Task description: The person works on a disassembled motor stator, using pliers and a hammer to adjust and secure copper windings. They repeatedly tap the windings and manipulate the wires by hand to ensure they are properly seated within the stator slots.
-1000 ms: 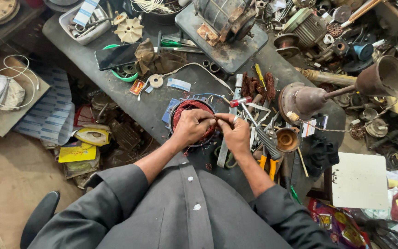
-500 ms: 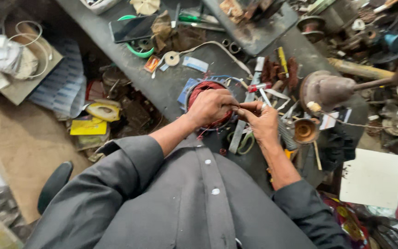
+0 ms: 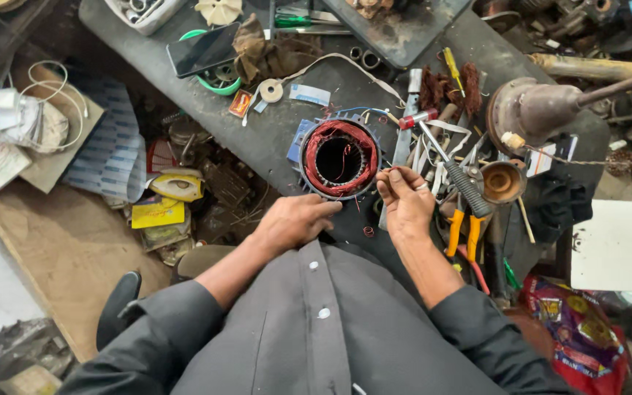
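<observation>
A round motor stator with reddish copper windings lies on the dark workbench in front of me. My left hand rests just below it at the bench's near edge, fingers curled loosely, touching the stator's lower rim. My right hand sits to the stator's right, thumb and fingers pinched on a thin copper wire that leads toward the windings. A ring shows on one finger of that hand.
Yellow-handled pliers and a screwdriver lie right of my right hand. A phone, tape roll and rag sit at the bench's far side. A rusty funnel-shaped part stands at right. Papers and scrap litter the floor at left.
Both hands have come off the top of the stator, uncovering its windings. The left dropped to the near rim; the right moved right, pinching wire. The camera has shifted closer.
</observation>
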